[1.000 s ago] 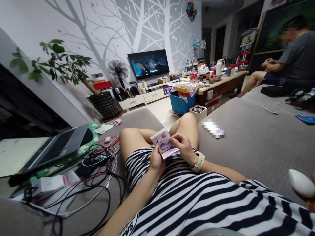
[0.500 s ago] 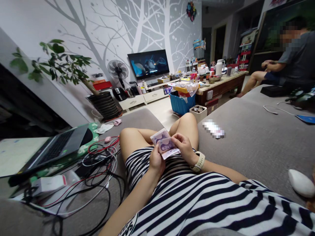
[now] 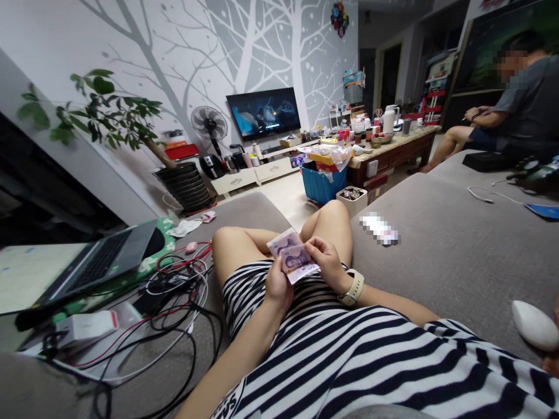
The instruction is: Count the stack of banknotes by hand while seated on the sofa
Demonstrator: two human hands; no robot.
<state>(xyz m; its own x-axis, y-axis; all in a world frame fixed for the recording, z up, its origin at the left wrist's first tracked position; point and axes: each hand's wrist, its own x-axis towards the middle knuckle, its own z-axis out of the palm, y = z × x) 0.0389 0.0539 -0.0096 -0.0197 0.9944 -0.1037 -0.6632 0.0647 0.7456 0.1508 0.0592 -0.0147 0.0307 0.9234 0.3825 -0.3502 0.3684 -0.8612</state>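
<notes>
A small fan of purple-toned renminbi banknotes (image 3: 292, 257) sits just above my lap, with a portrait showing on the top note. My left hand (image 3: 278, 285) grips their lower edge from below. My right hand (image 3: 326, 265), with a cream smartwatch (image 3: 354, 288) on its wrist, pinches the notes from the right side. Both hands rest close to my striped dress (image 3: 279, 302) and bent knees (image 3: 332, 224). The lower part of the notes is hidden behind my fingers.
An open laptop (image 3: 102, 262) and tangled cables (image 3: 174, 291) lie to my left. A grey sofa (image 3: 445, 273) extends right, holding a blurred item (image 3: 379, 228) and a white oval object (image 3: 535, 326). Farther off, a seated person (image 3: 519, 102) sits beside a cluttered coffee table (image 3: 393, 145).
My hands and the banknotes have barely moved. The seated person's hands have shifted slightly, and the TV picture differs.
</notes>
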